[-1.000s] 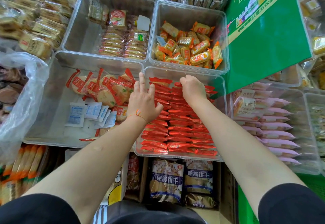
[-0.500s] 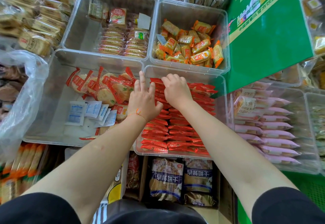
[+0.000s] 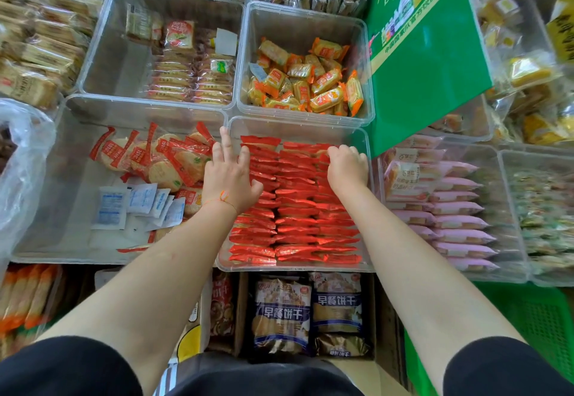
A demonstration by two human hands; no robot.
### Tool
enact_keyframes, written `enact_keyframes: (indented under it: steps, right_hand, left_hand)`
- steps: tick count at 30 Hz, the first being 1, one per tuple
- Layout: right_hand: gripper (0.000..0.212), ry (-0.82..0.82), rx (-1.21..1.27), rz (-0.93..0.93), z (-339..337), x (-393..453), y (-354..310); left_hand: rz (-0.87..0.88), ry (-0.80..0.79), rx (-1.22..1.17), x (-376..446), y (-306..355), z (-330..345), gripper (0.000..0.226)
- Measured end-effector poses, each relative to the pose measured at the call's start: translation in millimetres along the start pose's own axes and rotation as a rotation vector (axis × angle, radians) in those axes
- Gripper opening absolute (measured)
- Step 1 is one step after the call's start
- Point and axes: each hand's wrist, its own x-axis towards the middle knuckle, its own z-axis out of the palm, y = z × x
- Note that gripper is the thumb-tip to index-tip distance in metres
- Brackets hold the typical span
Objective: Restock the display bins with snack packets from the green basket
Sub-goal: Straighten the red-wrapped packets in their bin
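Hiding its curled fingertips among red snack packets (image 3: 295,209) lying crosswise, right hand (image 3: 348,168) grip unclear; left hand (image 3: 230,175) presses flat, open.

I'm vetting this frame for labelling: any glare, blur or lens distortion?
Head view: wide-angle bending at the edges; glare on the red packets and clear bin rim; centre sharp, far right corner soft; even lighting, weak shadows.

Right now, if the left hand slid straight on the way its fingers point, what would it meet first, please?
Probably the far wall of the clear bin holding the red packets; the left hand points that way, though depth is unclear.
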Motion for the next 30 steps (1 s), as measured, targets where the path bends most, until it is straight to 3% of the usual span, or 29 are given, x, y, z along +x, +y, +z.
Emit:
enact_keyframes:
  steps: [5,7,11,17,21,25,30]
  right_hand:
    - [0.040,-0.069,0.049,-0.063,1,0,3]
    - [0.039,-0.012,0.061,-0.066,3,-2,5]
    - [0.024,0.068,0.068,-0.038,6,-4,12]
    - [0.021,0.048,0.035,-0.117,8,5,22]
    - [0.024,0.005,0.065,-0.138,9,3,26]
    - [0.033,-0.092,0.041,-0.219,9,1,30]
    - [0.031,-0.091,0.040,-0.228,7,2,29]
  left_hand:
    - [-0.003,-0.023,-0.003,-1,0,1,0.078]
    - [0.005,-0.006,0.005,-1,-1,1,0.080]
    - [0.274,0.021,0.148,-1,9,5,0.081]
    - [0.471,-0.109,-0.064,3,72,1,0.064]
    - [0.430,-0.133,-0.009,17,90,6,0.056]
    - [0.394,-0.199,0.003,36,92,7,0.064]
    - [0.332,-0.280,-0.010,43,96,11,0.070]
